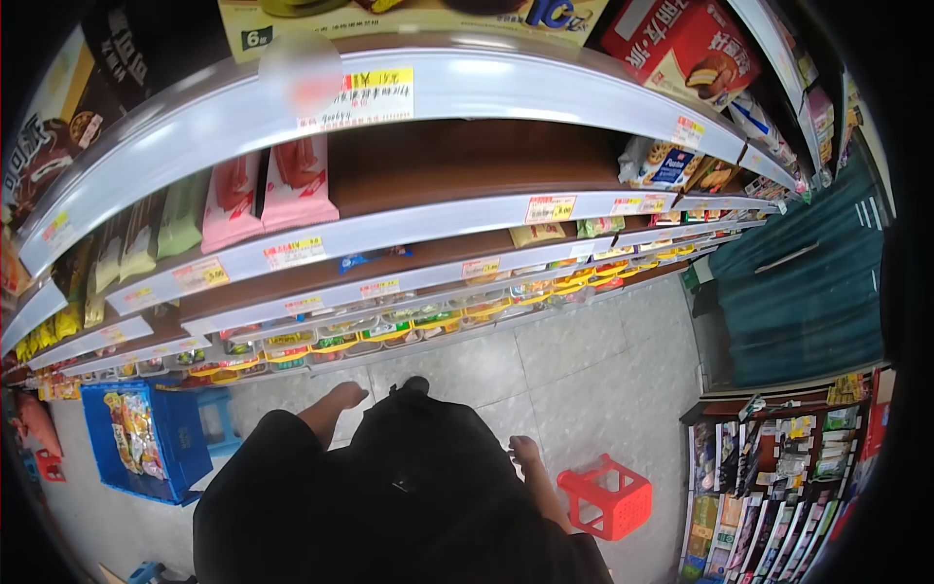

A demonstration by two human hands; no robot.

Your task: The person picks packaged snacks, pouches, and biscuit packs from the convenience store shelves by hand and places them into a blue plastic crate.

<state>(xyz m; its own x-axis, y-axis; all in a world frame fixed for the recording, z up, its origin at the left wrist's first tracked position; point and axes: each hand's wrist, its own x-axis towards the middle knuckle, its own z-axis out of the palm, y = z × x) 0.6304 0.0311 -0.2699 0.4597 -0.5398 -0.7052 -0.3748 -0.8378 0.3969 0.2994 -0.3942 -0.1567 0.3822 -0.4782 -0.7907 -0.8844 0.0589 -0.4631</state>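
Note:
My left hand (348,395) hangs low in front of my dark clothing, its fingers curled together; whether anything is inside cannot be made out. On the other side of my body, my right hand (523,452) is down with bent fingers, and its palm side is hidden. Neither hand touches the shelves. Ahead stands a long snack shelf (438,175) with pink packets (298,185) and a green packet (182,216) on one level. A red plastic stool (623,501) is on the floor beyond my right hand.
A blue crate (175,448) holding snack packets (134,435) stands at the left, beside a blue stool (222,420). Grey floor tiles (584,346) run along the shelf's base. At the right are a dark green curtain (803,282) and another goods rack (769,477).

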